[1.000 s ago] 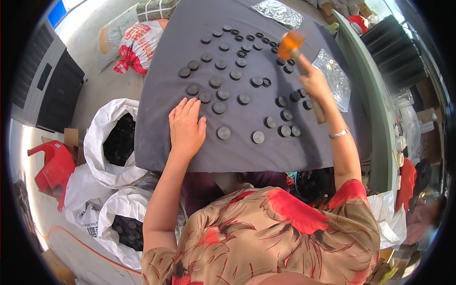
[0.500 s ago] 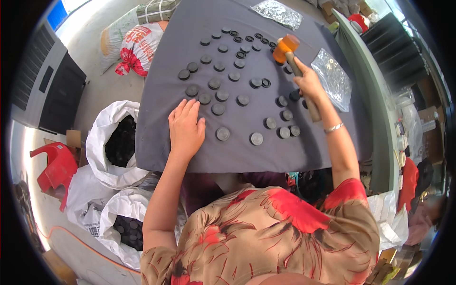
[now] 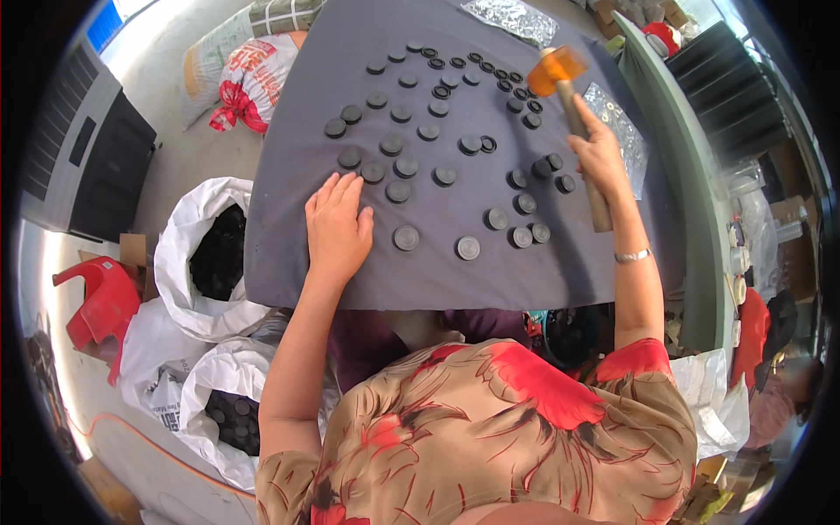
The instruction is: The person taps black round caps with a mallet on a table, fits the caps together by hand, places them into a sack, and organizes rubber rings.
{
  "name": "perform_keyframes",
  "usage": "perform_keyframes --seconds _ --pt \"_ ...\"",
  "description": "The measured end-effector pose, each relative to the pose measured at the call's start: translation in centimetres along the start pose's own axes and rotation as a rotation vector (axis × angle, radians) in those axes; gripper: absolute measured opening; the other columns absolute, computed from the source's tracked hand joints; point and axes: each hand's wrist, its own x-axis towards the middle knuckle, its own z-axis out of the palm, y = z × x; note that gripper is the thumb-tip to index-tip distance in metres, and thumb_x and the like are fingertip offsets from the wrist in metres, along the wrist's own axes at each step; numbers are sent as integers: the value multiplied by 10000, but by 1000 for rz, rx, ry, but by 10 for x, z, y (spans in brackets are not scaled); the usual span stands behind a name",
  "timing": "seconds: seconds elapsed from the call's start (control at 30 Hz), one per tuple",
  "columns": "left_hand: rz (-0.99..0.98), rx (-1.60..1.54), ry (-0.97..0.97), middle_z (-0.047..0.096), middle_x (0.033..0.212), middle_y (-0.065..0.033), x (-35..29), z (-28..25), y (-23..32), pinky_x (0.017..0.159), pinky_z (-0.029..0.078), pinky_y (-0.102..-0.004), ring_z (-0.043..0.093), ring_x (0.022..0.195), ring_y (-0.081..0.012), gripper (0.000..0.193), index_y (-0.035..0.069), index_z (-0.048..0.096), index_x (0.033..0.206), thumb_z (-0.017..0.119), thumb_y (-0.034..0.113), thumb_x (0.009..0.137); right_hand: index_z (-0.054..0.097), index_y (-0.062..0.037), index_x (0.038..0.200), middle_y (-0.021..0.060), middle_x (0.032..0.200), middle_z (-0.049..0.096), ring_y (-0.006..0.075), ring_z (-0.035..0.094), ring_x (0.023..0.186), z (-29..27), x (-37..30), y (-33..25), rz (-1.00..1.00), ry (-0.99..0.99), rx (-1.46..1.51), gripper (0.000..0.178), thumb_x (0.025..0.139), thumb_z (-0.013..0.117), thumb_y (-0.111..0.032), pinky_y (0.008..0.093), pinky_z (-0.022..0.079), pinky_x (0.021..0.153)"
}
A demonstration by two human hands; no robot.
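Observation:
My right hand [image 3: 602, 159] is wrapped round the wooden handle of a mallet [image 3: 557, 72] with an orange head, held over the right side of the grey cloth-covered table [image 3: 437, 280]. My left hand [image 3: 337, 229] lies flat at the table's near left, fingers stretched out, holding nothing. Its fingertips are beside a dark round cap [image 3: 373, 171]. Several similar black caps are spread across the cloth, among them one with a ringed top [image 3: 405, 238] near the front. Open black rings [image 3: 488, 144] lie among them, mostly toward the far side.
A clear plastic bag of small parts [image 3: 617, 131] lies at the table's right, another bag [image 3: 512, 19] at the far edge. White sacks [image 3: 179, 262] of black pieces stand on the floor at left, near a red plastic stool [image 3: 98, 306]. A green board [image 3: 678, 149] borders the right side.
The mallet has moved up and to the right with my right hand, away from the caps at the far right. My left hand stays flat on the cloth.

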Motion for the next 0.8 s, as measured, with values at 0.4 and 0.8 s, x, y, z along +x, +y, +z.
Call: perform_keyframes --seconds 0.4,0.8 --pt "6 14 25 593 1295 -127 2 -2 0 1045 347 -445 488 1273 -324 431 16 589 1240 634 106 821 413 -248 1483 34 779 558 97 503 521 -17 -20 1 24 -30 -34 731 814 591 -12 265 468 449" --pt "11 3 39 599 1285 -130 4 -1 2 1044 350 -447 492 1268 -324 426 14 591 1231 636 107 817 409 -252 1485 47 774 568 100 498 492 -9 -20 15 -5 9 -63 731 815 572 -12 278 459 444"
